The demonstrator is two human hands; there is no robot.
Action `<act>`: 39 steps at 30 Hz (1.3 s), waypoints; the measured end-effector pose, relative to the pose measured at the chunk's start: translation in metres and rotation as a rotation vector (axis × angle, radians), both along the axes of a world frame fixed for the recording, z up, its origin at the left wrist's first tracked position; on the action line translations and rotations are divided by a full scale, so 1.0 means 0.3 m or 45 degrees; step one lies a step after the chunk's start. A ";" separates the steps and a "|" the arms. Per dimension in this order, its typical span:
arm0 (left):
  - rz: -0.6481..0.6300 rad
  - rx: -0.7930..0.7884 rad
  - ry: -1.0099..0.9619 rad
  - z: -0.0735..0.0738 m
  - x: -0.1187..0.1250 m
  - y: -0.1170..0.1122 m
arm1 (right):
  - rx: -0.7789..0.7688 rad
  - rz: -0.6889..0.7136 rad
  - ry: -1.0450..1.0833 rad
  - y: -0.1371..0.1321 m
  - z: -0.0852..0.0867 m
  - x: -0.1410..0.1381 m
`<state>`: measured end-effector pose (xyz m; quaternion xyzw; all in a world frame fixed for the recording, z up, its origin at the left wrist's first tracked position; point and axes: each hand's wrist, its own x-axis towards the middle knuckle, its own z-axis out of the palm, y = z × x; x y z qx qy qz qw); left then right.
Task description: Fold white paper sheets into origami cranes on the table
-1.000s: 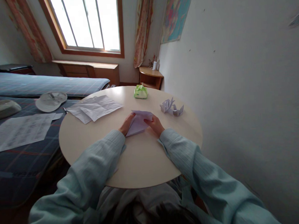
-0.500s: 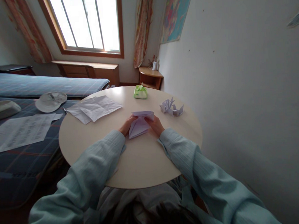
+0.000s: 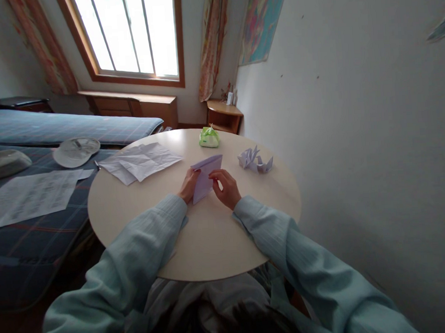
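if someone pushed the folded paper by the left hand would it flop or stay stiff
The folded paper probably stays fairly stiff, since its edges look straight in the left hand. It is likely light, being just thin paper. A hard push might crease it, like the creased sheets.

Near surface (image 3: pixel 212 245): I can draw my right hand (image 3: pixel 227 188) back here
Ahead left: loose sheets (image 3: pixel 145 161) block me
Right: folded papers (image 3: pixel 255 160)
Ahead: green pack (image 3: pixel 209 138)
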<state>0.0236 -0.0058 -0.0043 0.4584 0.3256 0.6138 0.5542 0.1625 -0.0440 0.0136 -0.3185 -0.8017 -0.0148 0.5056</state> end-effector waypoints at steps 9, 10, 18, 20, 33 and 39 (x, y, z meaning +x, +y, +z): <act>0.003 0.361 0.553 -0.022 -0.008 -0.012 | -0.263 -0.095 -0.330 0.029 -0.045 -0.018; -0.017 0.400 0.596 -0.018 -0.009 -0.015 | -0.289 -0.090 -0.354 0.030 -0.048 -0.019; -0.045 0.394 0.603 0.002 -0.006 -0.029 | -0.319 -0.023 -0.403 0.031 -0.066 -0.018; -0.046 0.307 0.475 -0.002 -0.004 -0.024 | -0.287 0.010 -0.407 0.031 -0.065 -0.018; -0.124 -0.244 -0.255 0.038 0.001 -0.012 | -0.307 -0.241 0.505 0.031 0.008 0.015; -0.017 -0.304 -0.119 0.034 -0.010 -0.007 | -0.775 -0.225 1.037 0.096 -0.008 0.038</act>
